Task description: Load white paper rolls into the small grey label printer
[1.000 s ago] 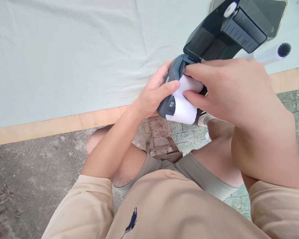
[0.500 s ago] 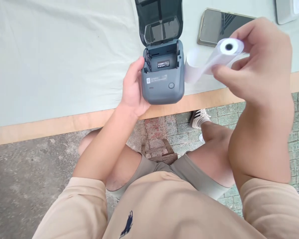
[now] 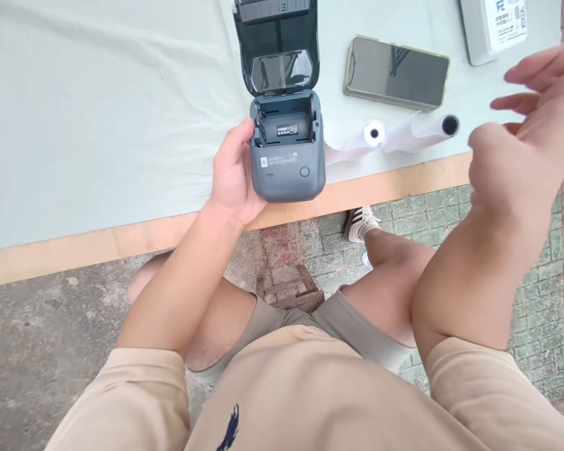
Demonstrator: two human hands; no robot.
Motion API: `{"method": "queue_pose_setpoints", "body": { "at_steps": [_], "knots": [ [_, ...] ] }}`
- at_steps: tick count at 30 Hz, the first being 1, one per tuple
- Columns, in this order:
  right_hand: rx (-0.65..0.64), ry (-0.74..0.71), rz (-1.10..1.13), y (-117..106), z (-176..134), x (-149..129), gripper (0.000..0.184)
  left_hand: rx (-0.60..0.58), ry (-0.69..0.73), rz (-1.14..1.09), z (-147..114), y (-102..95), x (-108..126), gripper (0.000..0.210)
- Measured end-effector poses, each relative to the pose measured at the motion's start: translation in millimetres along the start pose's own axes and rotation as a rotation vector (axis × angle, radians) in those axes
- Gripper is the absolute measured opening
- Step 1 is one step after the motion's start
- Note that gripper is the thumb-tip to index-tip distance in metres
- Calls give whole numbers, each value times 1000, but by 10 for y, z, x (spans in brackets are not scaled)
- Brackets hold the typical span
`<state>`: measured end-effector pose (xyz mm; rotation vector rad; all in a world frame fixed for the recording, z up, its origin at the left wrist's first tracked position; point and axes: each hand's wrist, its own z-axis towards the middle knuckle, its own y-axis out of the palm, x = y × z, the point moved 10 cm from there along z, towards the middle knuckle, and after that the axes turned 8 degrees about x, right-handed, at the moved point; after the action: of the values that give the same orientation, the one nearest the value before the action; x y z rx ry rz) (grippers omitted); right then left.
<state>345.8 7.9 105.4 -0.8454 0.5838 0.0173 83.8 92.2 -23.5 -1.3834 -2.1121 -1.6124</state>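
Observation:
My left hand (image 3: 235,169) grips the left side of a dark blue-grey label printer (image 3: 289,178), thumb at its upper left edge. The printer's lid (image 3: 282,50) stands raised, and its paper bay (image 3: 286,119) is bare, with a small black label at the bottom. Right of the printer lies a white paper roll (image 3: 369,138) with a dark core hole, its loose strip trailing towards the printer. Beside it rests another paper roll (image 3: 439,127) with a black core. My right hand (image 3: 521,131) hovers to the right of the rolls, holding nothing, its fingers apart.
A smartphone (image 3: 397,72) lies on the pale cloth (image 3: 98,125) behind the rolls. At the upper right sits a grey-white box (image 3: 496,28) with printed markings. The wooden table edge (image 3: 89,241) runs in front of me, above my knees.
My right hand has let go of the paper roll, which now lies on the table, and has moved away to the right. The printer stays in my left hand, lid raised.

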Motion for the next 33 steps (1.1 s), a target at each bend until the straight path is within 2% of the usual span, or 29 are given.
{"method": "queue_pose_setpoints", "body": {
  "at_steps": [2, 4, 7, 9, 10, 11, 13, 14, 15, 18, 21, 23, 29, 31, 33],
  "knots": [
    [-121, 108, -20, 263, -29, 336, 59, 13, -19, 0, 1, -16, -17, 28],
    [-224, 159, -12, 482, -63, 541, 57, -10, -5, 11, 2, -1, -10, 30],
    [-190, 138, 39, 509, -50, 514, 46, -27, 28, 23, 8, 9, 12, 28],
    [-148, 66, 209, 412, -58, 225, 45, -8, 19, 20, 11, -4, 3, 25],
    [-156, 9, 354, 364, -88, -3, 43, -2, 12, 14, 8, -3, -2, 24],
    [-223, -40, 517, 356, -150, -262, 50, -1, 10, 6, 1, 5, -3, 23],
    [-549, -59, 625, 553, -405, -741, 63, -22, 37, -7, -27, 43, 24, 19],
    [-686, -138, 630, 626, -551, -1003, 60, -41, 61, -7, -47, 70, 45, 19],
    [-755, -232, 587, 676, -656, -1215, 51, -64, 82, 3, -69, 96, 60, 19],
    [-639, -430, 289, 775, -674, -1498, 37, -126, 87, 80, -118, 149, 33, 23],
    [-537, -535, -65, 890, -629, -1500, 42, -157, 76, 158, -117, 143, -19, 28],
    [-515, -530, -173, 931, -608, -1450, 43, -171, 88, 174, -98, 130, -27, 29],
    [-565, -350, -120, 1027, -580, -1324, 26, -194, 101, 153, -74, 129, -32, 33],
    [-562, -343, -94, 1031, -580, -1331, 28, -177, 88, 143, -73, 120, -33, 33],
    [-493, -373, -57, 956, -569, -1384, 28, -150, 91, 128, -70, 101, -12, 31]
  ]
}}
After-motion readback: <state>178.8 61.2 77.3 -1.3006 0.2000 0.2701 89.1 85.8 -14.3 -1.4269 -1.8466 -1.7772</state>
